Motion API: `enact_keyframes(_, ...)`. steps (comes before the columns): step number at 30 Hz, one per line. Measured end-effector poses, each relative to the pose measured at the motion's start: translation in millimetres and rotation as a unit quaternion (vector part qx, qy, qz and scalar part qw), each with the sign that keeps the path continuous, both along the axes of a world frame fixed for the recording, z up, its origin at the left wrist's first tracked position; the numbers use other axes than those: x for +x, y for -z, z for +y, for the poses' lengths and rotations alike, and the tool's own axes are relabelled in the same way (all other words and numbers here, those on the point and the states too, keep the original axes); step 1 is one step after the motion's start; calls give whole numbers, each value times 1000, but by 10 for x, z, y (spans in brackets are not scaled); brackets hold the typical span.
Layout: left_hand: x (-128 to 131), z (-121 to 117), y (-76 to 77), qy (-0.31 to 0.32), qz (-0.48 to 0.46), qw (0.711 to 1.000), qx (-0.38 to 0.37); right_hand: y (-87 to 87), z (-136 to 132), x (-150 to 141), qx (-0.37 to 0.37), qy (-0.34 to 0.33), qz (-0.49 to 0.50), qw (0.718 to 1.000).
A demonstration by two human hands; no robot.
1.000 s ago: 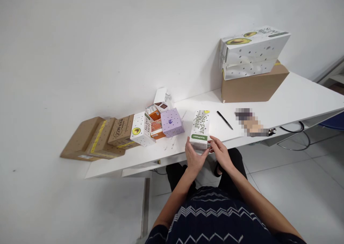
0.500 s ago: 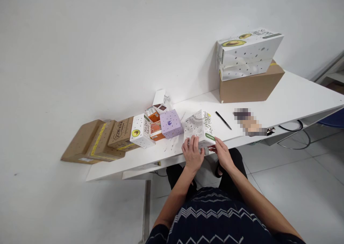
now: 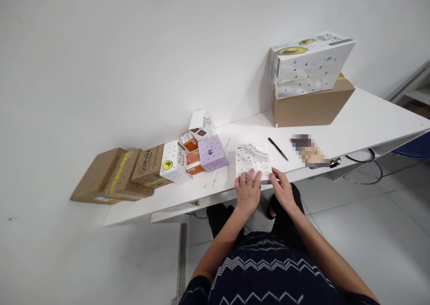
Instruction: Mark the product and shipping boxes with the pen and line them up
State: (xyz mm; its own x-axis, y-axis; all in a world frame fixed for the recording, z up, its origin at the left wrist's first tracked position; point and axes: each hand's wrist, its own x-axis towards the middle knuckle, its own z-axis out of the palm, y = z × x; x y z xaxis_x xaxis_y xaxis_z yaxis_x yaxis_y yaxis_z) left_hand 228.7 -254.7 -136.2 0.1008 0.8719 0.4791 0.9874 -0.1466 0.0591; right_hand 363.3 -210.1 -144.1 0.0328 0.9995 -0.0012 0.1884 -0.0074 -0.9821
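Note:
A white carton point(image 3: 251, 155) with fine print and a barcode on its upper face lies at the table's front edge. Over its near edge, my left hand point(image 3: 247, 193) grips it with spread, bent fingers resting on the top. At the near right corner, my right hand point(image 3: 283, 191) holds the carton's side, its thumb hidden from me. To the right of the carton lies a black pen point(image 3: 278, 148), touched by neither hand. A lilac box point(image 3: 213, 152) with dark dots stands left of the carton, apart from it.
Brown cardboard boxes point(image 3: 101, 175), a white avocado-print box point(image 3: 173, 166) and orange boxes point(image 3: 193, 157) line the table's left. A large white box point(image 3: 309, 72) sits on a brown one point(image 3: 305, 110) at back right. A blurred item point(image 3: 311, 152) lies near the front edge of the white table point(image 3: 376, 121).
The carton has been rolled over to the left, so its printed-text face replaces the green-labelled one on top. My left hand has shifted from its side onto the upper face.

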Motion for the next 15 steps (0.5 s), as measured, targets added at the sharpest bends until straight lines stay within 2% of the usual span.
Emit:
enact_keyframes(2,-54,-19,-5,26,-35,999,6,18,6,-9,-9,-4,10,1000)
enact_keyframes(5,-172,-43,20,53,-143,987,59,31,12,-12,-18,-8,6,1000)
enact_keyframes(8,-322,-41,83,-2,-298,950,92,25,9,-2,-16,-12,-7,1000)
enact_keyframes(11,-460,-8,159,-88,-436,895,19,14,2,1,-14,-15,-17,1000)
enact_keyframes(13,-514,18,203,-95,-488,867,-41,8,0,-4,-16,-13,-18,1000)
enact_keyframes(15,-527,34,229,-80,-512,853,-68,3,-1,-14,-21,-10,-15,1000)
